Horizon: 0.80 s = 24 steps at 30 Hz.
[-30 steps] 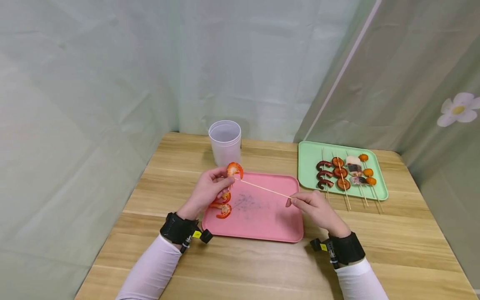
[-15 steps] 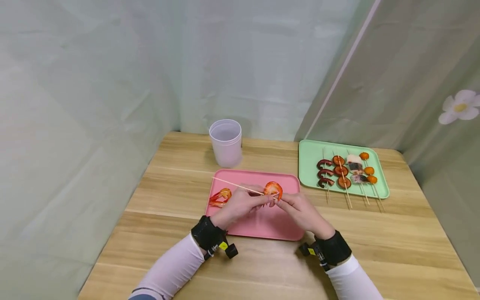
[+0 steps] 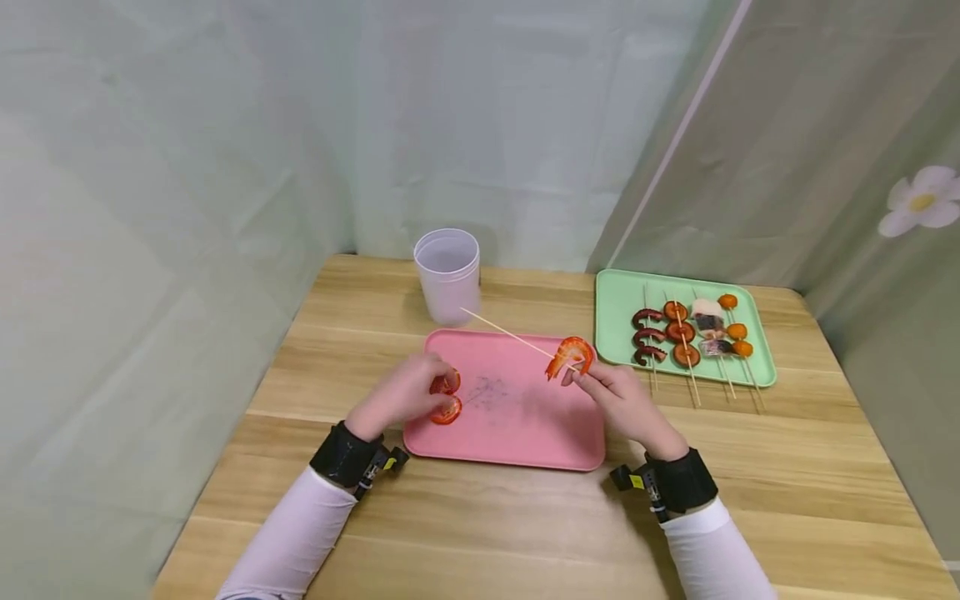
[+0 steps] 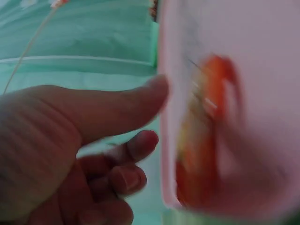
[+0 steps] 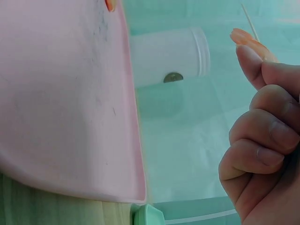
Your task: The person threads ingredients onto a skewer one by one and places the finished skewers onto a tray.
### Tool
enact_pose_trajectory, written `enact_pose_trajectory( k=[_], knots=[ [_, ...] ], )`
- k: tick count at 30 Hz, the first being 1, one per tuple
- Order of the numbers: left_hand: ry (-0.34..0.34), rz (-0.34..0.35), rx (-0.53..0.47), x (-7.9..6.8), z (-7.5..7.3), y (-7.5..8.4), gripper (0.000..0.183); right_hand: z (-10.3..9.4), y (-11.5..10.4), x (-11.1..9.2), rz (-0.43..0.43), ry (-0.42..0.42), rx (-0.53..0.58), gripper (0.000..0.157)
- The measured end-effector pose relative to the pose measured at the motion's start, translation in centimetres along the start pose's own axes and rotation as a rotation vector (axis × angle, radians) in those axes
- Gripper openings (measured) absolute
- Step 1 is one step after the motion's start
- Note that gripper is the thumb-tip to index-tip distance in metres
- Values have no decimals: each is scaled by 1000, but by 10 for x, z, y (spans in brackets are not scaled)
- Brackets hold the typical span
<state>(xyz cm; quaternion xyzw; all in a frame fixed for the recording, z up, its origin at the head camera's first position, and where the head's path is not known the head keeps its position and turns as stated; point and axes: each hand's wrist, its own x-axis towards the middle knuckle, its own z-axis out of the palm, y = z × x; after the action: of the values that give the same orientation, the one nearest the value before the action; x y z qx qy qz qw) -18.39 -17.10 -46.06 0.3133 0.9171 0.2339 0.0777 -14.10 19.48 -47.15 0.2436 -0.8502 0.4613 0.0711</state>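
A wooden skewer point(image 3: 504, 331) with one curled orange shrimp point(image 3: 576, 350) near its lower end is pinched in my right hand point(image 3: 628, 410), above the right side of the pink tray point(image 3: 525, 433). The bare end of the stick points up and left. Over the tray's left edge, my left hand point(image 3: 401, 390) reaches toward two loose shrimp point(image 3: 447, 411), partly covering them. The left wrist view shows a blurred shrimp point(image 4: 201, 136) lying in the tray, apart from my spread thumb point(image 4: 126, 105) and fingers. Nothing is between them.
A pale lilac cup point(image 3: 452, 287) stands behind the pink tray. At the back right, a green tray point(image 3: 617, 317) carries several skewers with tentacles, round brown slices, fish-like chunks and orange balls. A curtain point(image 3: 487, 125) hangs behind the wooden table point(image 3: 525, 533).
Both hands met at mid-tray half a second ago, with the shrimp moved down the skewer toward the right hand. Since then, the left hand has let go and moved left to the loose shrimp.
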Motion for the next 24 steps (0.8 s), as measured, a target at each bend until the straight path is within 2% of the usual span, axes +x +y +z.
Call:
enact_pose_trajectory(
  k=[4,10,19,24],
  knots=[
    [-48,7,131,-6,7,-6,15,-2,1,-1,7,-10,8,20],
    [-59,7,218,-8,11,-7,19,-2,0,-1,2,-10,23,20],
    [-50,31,241,-12,8,-7,21,-1,1,0,8,-19,35,21],
    [-22,50,197,-13,9,-9,21,-1,3,0,13,-15,29,21]
  ],
)
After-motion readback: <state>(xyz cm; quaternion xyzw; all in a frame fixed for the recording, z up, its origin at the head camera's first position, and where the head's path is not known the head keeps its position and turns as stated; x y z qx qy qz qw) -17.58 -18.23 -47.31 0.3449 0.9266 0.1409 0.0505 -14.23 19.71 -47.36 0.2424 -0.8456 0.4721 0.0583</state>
